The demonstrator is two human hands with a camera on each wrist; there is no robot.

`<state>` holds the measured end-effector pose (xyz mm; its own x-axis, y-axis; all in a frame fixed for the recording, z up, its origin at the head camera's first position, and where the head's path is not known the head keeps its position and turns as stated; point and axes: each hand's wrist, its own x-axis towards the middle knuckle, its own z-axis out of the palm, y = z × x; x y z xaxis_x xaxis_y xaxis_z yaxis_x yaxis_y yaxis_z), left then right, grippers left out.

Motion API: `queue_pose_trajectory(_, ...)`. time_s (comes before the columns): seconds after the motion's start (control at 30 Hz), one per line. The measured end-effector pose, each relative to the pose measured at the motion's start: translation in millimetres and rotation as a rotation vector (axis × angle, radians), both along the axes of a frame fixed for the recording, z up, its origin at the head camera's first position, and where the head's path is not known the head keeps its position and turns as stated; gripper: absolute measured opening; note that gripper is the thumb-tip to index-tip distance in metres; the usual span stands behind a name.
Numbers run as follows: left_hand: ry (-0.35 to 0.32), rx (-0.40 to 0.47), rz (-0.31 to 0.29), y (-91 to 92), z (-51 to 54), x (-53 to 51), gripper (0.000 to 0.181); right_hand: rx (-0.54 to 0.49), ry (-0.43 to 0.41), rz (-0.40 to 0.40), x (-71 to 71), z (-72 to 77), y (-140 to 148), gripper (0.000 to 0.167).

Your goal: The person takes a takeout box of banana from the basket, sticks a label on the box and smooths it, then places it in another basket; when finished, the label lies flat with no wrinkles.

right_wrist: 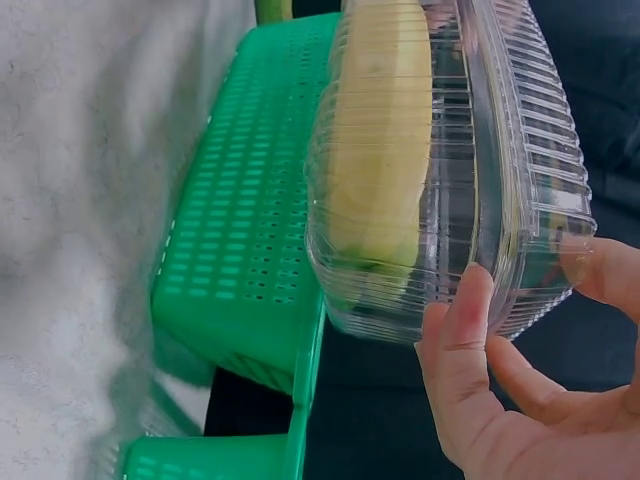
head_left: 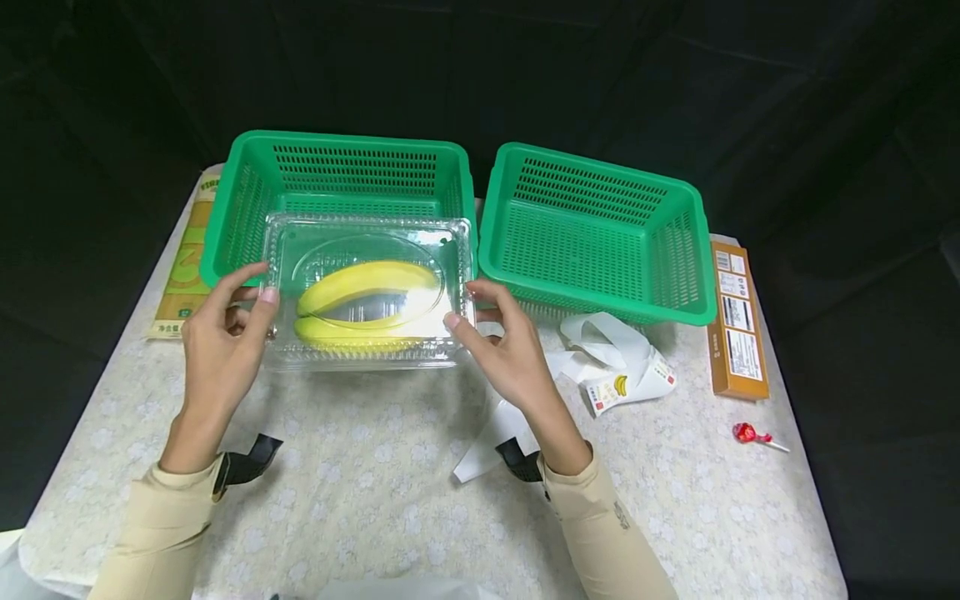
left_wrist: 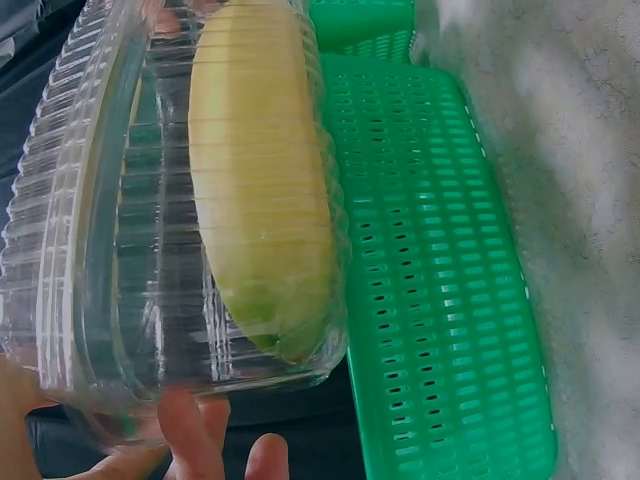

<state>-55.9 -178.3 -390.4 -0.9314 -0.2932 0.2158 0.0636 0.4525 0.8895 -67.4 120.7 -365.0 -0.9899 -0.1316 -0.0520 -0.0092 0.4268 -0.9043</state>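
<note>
A clear plastic clamshell box (head_left: 367, 223) with its lid down is held up in front of the left green basket. Inside lie two yellow bananas (head_left: 367, 279), seen through the lid in the head view and through the side in the left wrist view. My left hand (head_left: 228, 333) grips the box's left end, thumb on top and fingers beneath. At the opposite end, my right hand (head_left: 510, 346) pinches the box in the same way; its fingers (right_wrist: 465, 320) press on the end wall in the right wrist view.
Two green baskets, the left (head_left: 352, 142) and the right (head_left: 600, 242), stand at the back. A yellow-green package (head_left: 180, 283) lies far left. White printed paper strips (head_left: 630, 383) lie right of centre. An orange box (head_left: 738, 333) and a red lollipop (head_left: 746, 432) are far right.
</note>
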Motion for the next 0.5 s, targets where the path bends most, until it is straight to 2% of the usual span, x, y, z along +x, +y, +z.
queue_pose_trajectory(0.5, -0.022, -0.011, -0.004, 1.7, -4.1, 3.0, 0.036, 0.006, 0.011, 0.019, 5.7, -5.8, 1.5, 0.056)
